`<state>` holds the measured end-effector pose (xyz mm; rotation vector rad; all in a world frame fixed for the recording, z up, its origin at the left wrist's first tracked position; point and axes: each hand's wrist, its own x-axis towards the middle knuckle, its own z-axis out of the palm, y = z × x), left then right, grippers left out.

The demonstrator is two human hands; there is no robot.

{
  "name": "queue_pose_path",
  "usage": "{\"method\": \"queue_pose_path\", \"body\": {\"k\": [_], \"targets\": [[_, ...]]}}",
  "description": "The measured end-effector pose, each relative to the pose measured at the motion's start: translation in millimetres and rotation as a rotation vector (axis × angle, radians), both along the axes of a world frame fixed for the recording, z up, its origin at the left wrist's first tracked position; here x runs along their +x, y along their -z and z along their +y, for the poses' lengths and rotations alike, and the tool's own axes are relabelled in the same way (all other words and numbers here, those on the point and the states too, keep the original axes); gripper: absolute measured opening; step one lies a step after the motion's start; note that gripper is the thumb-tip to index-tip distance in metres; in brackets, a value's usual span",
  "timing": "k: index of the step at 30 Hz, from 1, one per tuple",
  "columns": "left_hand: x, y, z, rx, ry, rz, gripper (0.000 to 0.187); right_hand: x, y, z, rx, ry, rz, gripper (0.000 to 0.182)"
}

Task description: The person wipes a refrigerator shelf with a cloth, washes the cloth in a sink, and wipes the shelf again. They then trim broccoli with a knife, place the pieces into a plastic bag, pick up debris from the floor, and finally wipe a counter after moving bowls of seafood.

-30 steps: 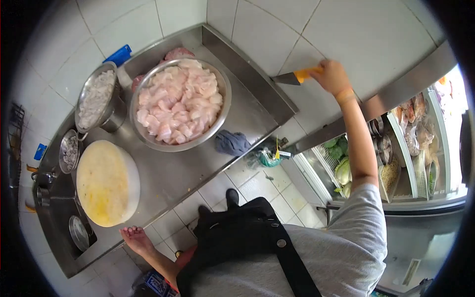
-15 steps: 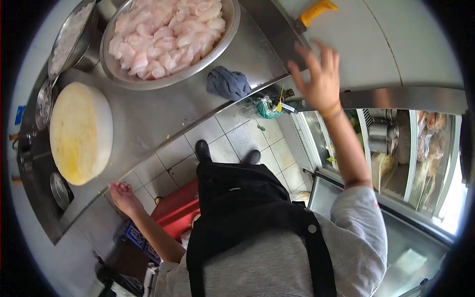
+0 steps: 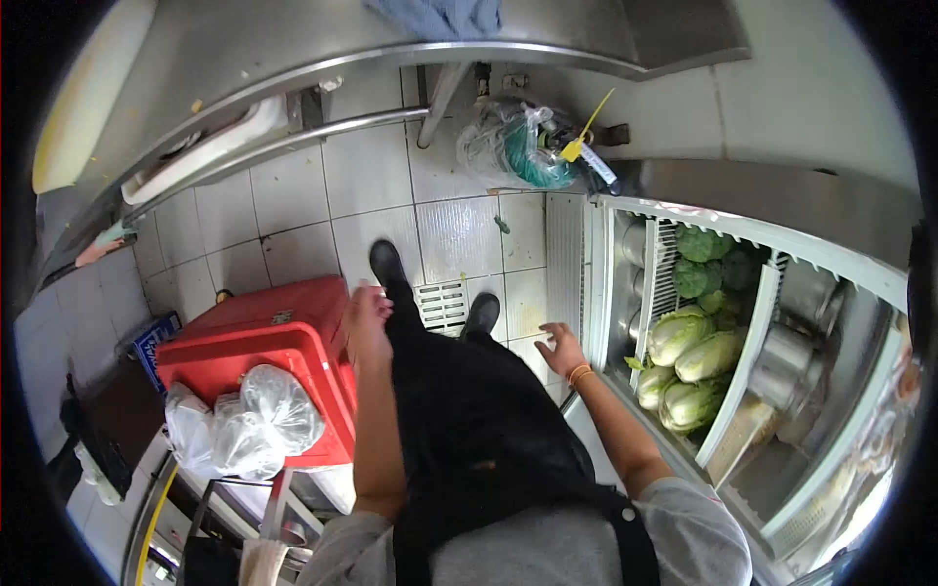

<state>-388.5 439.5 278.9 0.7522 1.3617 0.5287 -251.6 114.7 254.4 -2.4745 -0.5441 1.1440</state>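
My left hand (image 3: 369, 320) hangs in front of my body, beside the red cooler box (image 3: 259, 356), its fingers loosely curled and slightly blurred. Nothing shows in it. My right hand (image 3: 561, 352) is empty, thumb and fingers apart, close to the near edge of the open fridge (image 3: 598, 283). Inside the fridge, pale napa cabbages (image 3: 708, 354) lie in one compartment with dark green broccoli (image 3: 702, 262) behind them. Metal containers (image 3: 785, 363) stand in the neighbouring compartment. Neither hand touches any of these.
The steel counter (image 3: 293, 39) runs across the top, with a grey-blue cloth (image 3: 440, 15) and a white cutting board (image 3: 88, 98). Clear plastic bags (image 3: 264, 420) sit on the cooler. A plastic bag with something green (image 3: 535, 151) lies by the wall. A floor drain (image 3: 442, 305) is near my shoes.
My view has swung down and right, off the bowl of pale meat pieces, showing more of the fridge. My right hand has come down from near the wall; my left hand has moved inward from the counter edge.
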Motion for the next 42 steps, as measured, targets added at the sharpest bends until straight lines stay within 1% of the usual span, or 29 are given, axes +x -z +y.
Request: {"method": "queue_pose_path", "body": {"k": [2,4,6,8,10,12,13,14,15,16,17,19,20,21,22,23,25,26,29,31,32,34,35,36,38,39,40,41,42], "targets": [[5,55,-44,-0.127,0.128,0.037,0.03,-4,46,-20,-0.02,0.062,0.076,0.034],[6,105,-83,-0.172,0.257,-0.025,0.027,-2,99,-34,-0.067,0.093,0.089,0.033],[8,142,-110,-0.179,0.395,0.009,0.025,2,160,-55,-0.114,0.118,0.105,0.033],[9,176,-130,-0.211,0.442,0.079,0.025,4,231,-76,-0.141,0.249,0.059,0.032],[3,214,-145,-0.198,0.486,0.058,0.02,8,289,-88,-0.133,0.263,0.063,0.033],[0,234,-152,-0.16,0.484,0.069,0.022,19,332,-76,-0.173,0.264,0.072,0.039],[-4,266,-157,-0.151,0.49,0.097,0.019,33,376,-63,-0.12,0.282,0.078,0.055],[-14,274,-160,-0.158,0.522,0.126,0.017,41,404,-61,-0.119,0.269,0.086,0.055],[-20,284,-160,-0.147,0.548,0.11,0.014,49,431,-62,-0.093,0.151,-0.101,0.061],[-23,295,-162,-0.137,0.552,0.167,0.015,56,458,-62,-0.064,0.038,-0.29,0.068],[-14,282,-150,-0.113,0.598,0.212,0.015,62,481,-60,-0.07,0.042,-0.281,0.068],[-13,278,-142,-0.098,0.584,0.097,0.015,81,517,-54,-0.102,-0.003,-0.462,0.07],[-12,272,-136,-0.109,0.603,0.115,0.014,91,531,-52,-0.105,-0.013,-0.464,0.07],[-12,266,-129,-0.174,0.602,0.118,0.014,93,541,-50,-0.099,-0.035,-0.481,0.061],[-12,265,-125,-0.22,0.509,0.054,0.015,95,551,-50,-0.093,-0.058,-0.497,0.051],[-10,263,-121,-0.252,0.477,0.103,0.015,91,567,-59,-0.098,-0.061,-0.491,0.051],[-4,262,-115,-0.284,0.44,0.147,0.015,87,602,-76,0.029,0.087,-0.456,0.025],[-2,260,-113,-0.29,0.441,0.137,0.014,76,604,-69,0.108,0.142,-0.57,0.009],[5,256,-112,-0.318,0.411,0.088,0.014,72,584,-41,0.062,0.222,-0.567,0.009],[8,254,-111,-0.332,0.376,0.056,0.013,86,571,-8,0.201,0.402,-0.603,0.009],[10,254,-112,-0.322,0.374,0.047,0.014,95,565,8,0.211,0.399,-0.601,0.009],[10,255,-114,-0.307,0.366,0.04,0.014,112,559,35,0.291,0.596,-0.39,0.012],[8,255,-114,-0.312,0.37,0.019,0.014,119,568,36,0.087,0.4,-0.335,0.014],[7,255,-115,-0.316,0.372,-0.003,0.014,120,580,34,0.092,0.395,-0.332,0.014],[6,253,-116,-0.33,0.371,0.009,0.013,115,598,28,0.056,0.106,-0.44,0.016],[4,253,-116,-0.313,0.367,0.012,0.014,105,598,27,0.12,0.003,-0.401,0.016],[3,254,-116,-0.29,0.365,0.013,0.014,86,597,27,0.143,0.033,-0.202,0.017],[1,256,-119,-0.278,0.324,-0.012,0.016,62,585,26,0.206,-0.148,-0.178,0.018],[1,254,-121,-0.274,0.315,-0.01,0.016,32,591,15,0.14,-0.267,-0.054,0.019]]}}
